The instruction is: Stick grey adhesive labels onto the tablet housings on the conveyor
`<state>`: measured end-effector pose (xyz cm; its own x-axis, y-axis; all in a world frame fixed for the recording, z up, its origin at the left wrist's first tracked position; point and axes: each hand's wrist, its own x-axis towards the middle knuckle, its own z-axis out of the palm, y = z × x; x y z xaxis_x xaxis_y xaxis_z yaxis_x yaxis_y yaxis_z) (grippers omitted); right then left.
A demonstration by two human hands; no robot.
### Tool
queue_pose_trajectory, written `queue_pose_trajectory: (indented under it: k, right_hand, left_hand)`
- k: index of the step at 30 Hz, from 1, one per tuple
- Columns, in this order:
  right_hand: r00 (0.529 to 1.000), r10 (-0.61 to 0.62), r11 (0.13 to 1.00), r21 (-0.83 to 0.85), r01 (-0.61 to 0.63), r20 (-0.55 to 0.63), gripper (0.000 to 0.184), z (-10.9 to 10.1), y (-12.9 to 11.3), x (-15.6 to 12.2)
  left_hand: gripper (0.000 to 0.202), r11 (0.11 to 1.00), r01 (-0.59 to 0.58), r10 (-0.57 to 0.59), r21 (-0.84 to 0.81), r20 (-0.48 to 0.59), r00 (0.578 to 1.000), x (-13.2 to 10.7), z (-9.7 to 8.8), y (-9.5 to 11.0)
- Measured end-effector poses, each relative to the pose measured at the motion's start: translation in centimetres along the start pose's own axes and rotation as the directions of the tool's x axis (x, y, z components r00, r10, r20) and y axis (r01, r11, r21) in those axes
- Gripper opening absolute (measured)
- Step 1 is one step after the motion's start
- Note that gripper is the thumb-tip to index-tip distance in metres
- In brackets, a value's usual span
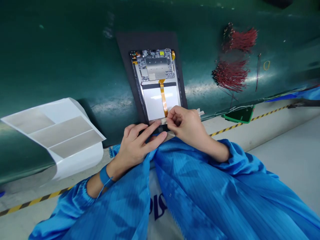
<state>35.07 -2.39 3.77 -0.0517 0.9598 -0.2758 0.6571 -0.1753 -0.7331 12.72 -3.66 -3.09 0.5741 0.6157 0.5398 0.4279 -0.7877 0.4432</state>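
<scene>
An open tablet body [155, 83] lies face down on a dark anti-static mat [150, 43], showing its circuit board, metal shield and pale battery panel. An orange flex cable [163, 96] runs down the panel. My right hand [185, 122] pinches a small pale tab [163, 121] at the tablet's lower edge. My left hand [138, 143] rests just below, its fingers spread against that edge and holding nothing I can see. The fingers partly hide the tablet's bottom end.
A white sheet with grey pads [62, 130] curls on the green bench [50, 66] to the left. Two bundles of red wires [235, 58] lie to the right, beside a green card [240, 114]. Yellow-black floor tape [250, 121] runs below. My blue smock sleeves fill the foreground.
</scene>
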Motion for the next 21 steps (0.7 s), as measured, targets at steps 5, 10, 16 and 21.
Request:
queue_pose_trajectory:
  k: [5, 10, 16, 21]
  right_hand:
    - [0.999, -0.037, 0.993, -0.109, 0.035, -0.015, 0.009, 0.2, 0.1, 0.0]
    - [0.998, -0.062, 0.982, -0.18, 0.06, -0.006, 0.01, 0.6, 0.1, 0.0]
    - [0.975, -0.206, 0.912, -0.378, 0.162, -0.08, 0.006, 0.5, 1.3, -0.6]
    - [0.742, -0.664, 0.645, -0.57, 0.508, -0.091, 0.019, 0.1, 5.2, -1.7]
  left_hand:
    - [0.028, 1.0, 0.02, -0.02, -0.003, -0.02, 1.0, 0.1, 0.1, 0.1]
    - [0.027, 1.0, 0.022, -0.022, -0.004, -0.027, 0.999, -0.2, 0.4, 0.1]
    - [0.034, 0.999, 0.046, -0.046, -0.024, 0.006, 0.999, -0.6, 0.3, 0.3]
    - [0.057, 0.979, 0.186, -0.189, -0.083, -0.04, 0.981, -1.2, 1.2, 0.4]
